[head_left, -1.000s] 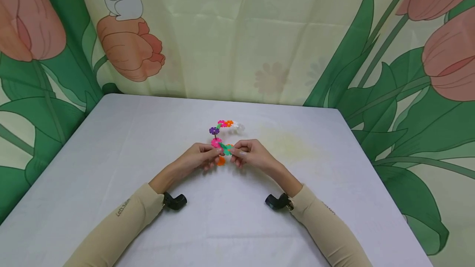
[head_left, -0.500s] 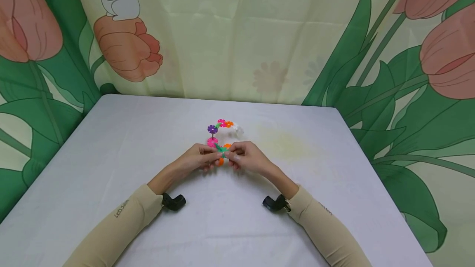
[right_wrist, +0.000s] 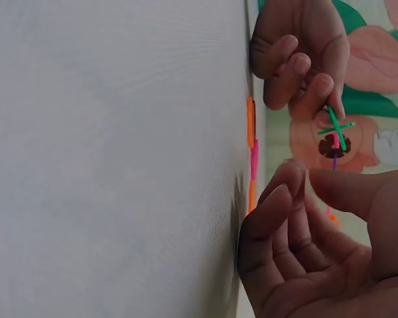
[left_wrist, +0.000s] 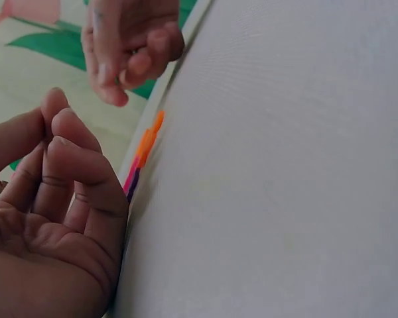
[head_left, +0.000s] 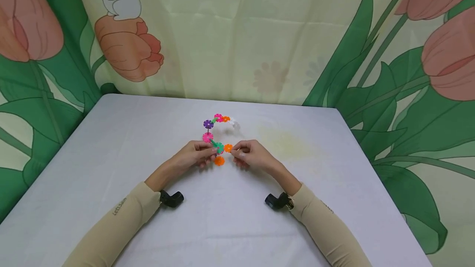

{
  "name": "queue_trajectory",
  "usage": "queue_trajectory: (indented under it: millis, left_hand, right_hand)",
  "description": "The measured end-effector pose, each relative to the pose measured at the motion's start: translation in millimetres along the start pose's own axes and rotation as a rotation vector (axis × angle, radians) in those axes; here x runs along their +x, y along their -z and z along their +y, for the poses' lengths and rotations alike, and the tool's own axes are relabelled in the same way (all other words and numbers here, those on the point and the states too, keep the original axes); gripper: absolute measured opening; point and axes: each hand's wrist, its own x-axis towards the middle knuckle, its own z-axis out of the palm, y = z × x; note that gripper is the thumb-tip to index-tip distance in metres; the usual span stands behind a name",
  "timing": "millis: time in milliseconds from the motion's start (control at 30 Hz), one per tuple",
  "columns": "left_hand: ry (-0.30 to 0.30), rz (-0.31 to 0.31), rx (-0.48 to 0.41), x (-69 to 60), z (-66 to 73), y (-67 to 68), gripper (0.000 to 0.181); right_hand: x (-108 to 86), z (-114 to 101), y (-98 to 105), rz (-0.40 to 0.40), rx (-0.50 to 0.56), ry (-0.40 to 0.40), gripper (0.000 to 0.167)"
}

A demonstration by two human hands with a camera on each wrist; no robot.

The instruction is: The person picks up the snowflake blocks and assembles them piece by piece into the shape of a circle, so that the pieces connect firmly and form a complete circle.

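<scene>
Holding the near end of a chain of flower pieces (head_left: 208,124), the left hand (head_left: 196,155) pinches at the teal flower (head_left: 219,147), while the right hand (head_left: 253,155) stands apart on the other side, its thumb and fingertip close together with nothing visible between them in the right wrist view. A good part of the joining appears done: from a white flower (head_left: 234,125) at the far end, the pieces run through orange, pink, green and purple, then by a second pink and another green to the teal one, bending in an open curve above and over the white table (head_left: 237,217) with its two ends apart. Left unjoined, it seems, are an orange flower (head_left: 228,148) just beside the right hand's fingertips and another orange flower (head_left: 219,161) nearer the person (how many more lie beneath the hands cannot be told, though a bit of pink shows at table level in both wrist views). Whether the teal flower sits firmly in its slot is too small to judge. Compared with half a second ago, when both hands met over the teal flower, the right hand is now clear of it, the chain sits farther left and away from the person, and both orange flowers show more fully.
</scene>
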Motion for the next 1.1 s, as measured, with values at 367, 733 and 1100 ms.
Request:
queue_trajectory:
  millis: [367, 733, 1100]
  left_hand:
    - [0.007, -0.007, -0.065, 0.3, -2.4, 2.6, 0.030]
    - [0.018, -0.007, -0.056, 2.0, -1.5, 3.5, 0.030]
    - [0.006, -0.007, -0.059, 2.1, -3.7, 2.7, 0.027]
  right_hand:
    - [19.8, 2, 1, 0.089, -0.288, -0.019, 0.038]
    - [22.5, -3, -2, 0.102, -0.402, -0.005, 0.033]
    - [16.9, -3, 0, 0.133, -0.343, -0.085, 0.031]
